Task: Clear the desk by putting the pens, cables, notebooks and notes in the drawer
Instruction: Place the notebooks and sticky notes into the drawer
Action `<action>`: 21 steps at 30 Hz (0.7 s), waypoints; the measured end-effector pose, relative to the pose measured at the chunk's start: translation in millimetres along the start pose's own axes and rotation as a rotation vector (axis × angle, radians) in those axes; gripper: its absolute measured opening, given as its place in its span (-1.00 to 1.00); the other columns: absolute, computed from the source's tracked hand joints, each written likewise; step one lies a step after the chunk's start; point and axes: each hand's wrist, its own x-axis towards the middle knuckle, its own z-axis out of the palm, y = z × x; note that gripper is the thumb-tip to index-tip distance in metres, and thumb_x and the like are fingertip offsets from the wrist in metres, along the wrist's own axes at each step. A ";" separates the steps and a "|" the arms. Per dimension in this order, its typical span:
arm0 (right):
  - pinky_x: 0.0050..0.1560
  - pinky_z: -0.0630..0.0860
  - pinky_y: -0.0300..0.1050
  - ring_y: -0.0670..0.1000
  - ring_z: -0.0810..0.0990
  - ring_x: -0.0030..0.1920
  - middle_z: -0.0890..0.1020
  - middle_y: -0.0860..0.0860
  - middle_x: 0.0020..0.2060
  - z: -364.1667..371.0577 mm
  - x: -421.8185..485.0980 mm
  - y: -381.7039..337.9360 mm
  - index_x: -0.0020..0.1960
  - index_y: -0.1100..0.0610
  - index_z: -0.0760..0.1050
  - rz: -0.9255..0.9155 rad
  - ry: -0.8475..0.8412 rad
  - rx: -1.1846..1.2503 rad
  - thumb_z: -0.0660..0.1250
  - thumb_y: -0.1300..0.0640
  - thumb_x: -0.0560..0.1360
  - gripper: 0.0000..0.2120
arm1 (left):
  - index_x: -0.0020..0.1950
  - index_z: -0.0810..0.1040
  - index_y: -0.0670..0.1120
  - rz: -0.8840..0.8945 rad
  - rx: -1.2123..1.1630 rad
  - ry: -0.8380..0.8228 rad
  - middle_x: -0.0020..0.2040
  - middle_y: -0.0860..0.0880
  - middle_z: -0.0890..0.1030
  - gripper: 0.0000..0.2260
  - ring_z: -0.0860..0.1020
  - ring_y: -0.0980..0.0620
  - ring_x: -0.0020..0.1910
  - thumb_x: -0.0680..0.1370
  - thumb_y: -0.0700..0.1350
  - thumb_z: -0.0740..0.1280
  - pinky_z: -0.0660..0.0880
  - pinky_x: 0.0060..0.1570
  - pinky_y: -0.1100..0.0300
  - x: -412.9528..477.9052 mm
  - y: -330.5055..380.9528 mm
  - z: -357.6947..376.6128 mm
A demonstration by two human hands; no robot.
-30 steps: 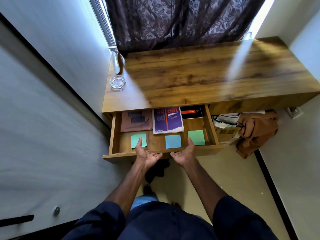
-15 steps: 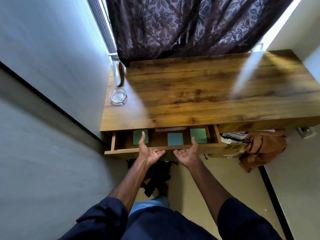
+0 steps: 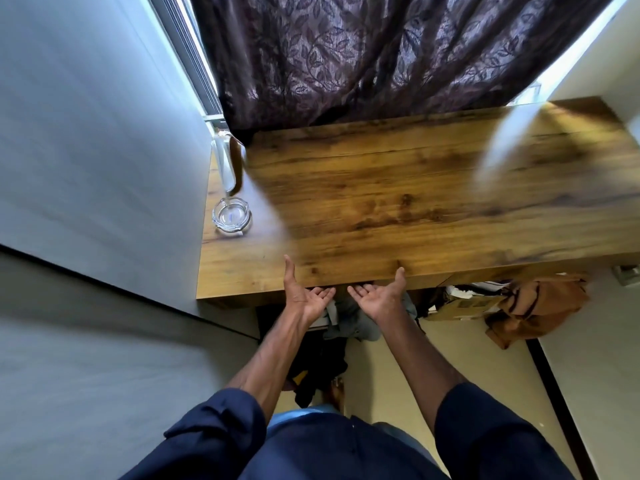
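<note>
Both hands sit palm-up at the front edge of the desk, close together but not touching each other. The left hand has its thumb pointing up across the desk's front lip and its fingers loosely bent towards the drawer, which is pushed in under the top with only a dark strip of its front showing. The right hand mirrors it, thumb raised, fingers relaxed and spread. Neither hand grasps anything; whether the fingertips touch the drawer front I cannot tell. On the desk's far left stands a glass ashtray. A brown bag lies under the desk to the right.
</note>
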 end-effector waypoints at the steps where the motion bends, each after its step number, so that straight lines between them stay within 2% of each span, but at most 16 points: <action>1: 0.57 0.14 0.24 0.21 0.08 0.61 0.03 0.17 0.62 3.2 1.1 -0.6 0.64 0.18 -0.14 -0.001 0.021 -0.010 0.16 -0.44 0.49 0.02 | 0.64 -0.20 -0.15 0.004 0.011 0.007 0.62 -0.31 0.02 0.23 0.13 -0.34 0.58 0.32 0.45 0.43 0.23 0.54 -0.17 1.4 0.6 0.5; 5: 0.56 0.17 0.22 0.22 0.10 0.61 0.04 0.17 0.62 5.9 0.8 -4.1 0.64 0.16 -0.15 0.014 0.040 -0.032 0.20 -0.43 0.49 0.02 | 0.65 -0.16 -0.11 -0.016 0.076 -0.022 0.61 -0.31 0.06 0.20 0.18 -0.33 0.56 0.32 0.43 0.44 0.24 0.54 -0.16 2.3 3.0 -1.4; 9: 0.58 0.12 0.20 0.21 0.07 0.61 0.02 0.18 0.62 2.0 -5.9 -8.0 0.64 0.18 -0.17 0.033 -0.009 -0.065 0.21 -0.41 0.49 0.03 | 0.64 0.02 0.01 0.003 0.274 -0.042 0.55 -0.32 0.21 -0.02 0.31 -0.30 0.49 0.40 0.35 0.44 0.30 0.51 -0.13 0.7 -0.2 2.4; 15: 0.60 0.11 0.14 0.22 0.07 0.61 0.01 0.26 0.61 11.2 -32.0 -19.0 0.62 0.28 -0.13 0.002 -0.015 -0.118 0.24 -0.36 0.50 0.03 | 0.62 0.10 0.06 0.018 0.454 -0.019 0.58 -0.30 0.10 -0.04 0.21 -0.32 0.53 0.37 0.27 0.52 0.32 0.47 -0.15 -15.3 -6.2 44.9; 18: 0.59 0.14 0.12 0.23 0.10 0.60 0.05 0.28 0.60 23.6 -47.2 -35.9 0.62 0.30 -0.10 -0.060 -0.057 -0.176 0.23 -0.31 0.54 -0.03 | 0.63 0.08 -0.06 0.022 0.520 -0.101 0.56 -0.28 0.16 -0.10 0.27 -0.28 0.50 0.46 0.18 0.49 0.35 0.46 -0.11 -24.0 -11.4 81.1; 21: 0.50 0.30 0.10 0.23 0.30 0.51 0.25 0.28 0.53 44.2 -58.8 -67.2 0.59 0.31 0.08 -0.195 -0.131 -0.262 0.23 -0.25 0.57 -0.15 | 0.60 0.15 -0.24 0.066 0.592 -0.213 0.51 -0.27 0.32 -0.22 0.36 -0.21 0.48 0.55 0.09 0.41 0.33 0.50 -0.06 -30.4 -16.5 127.5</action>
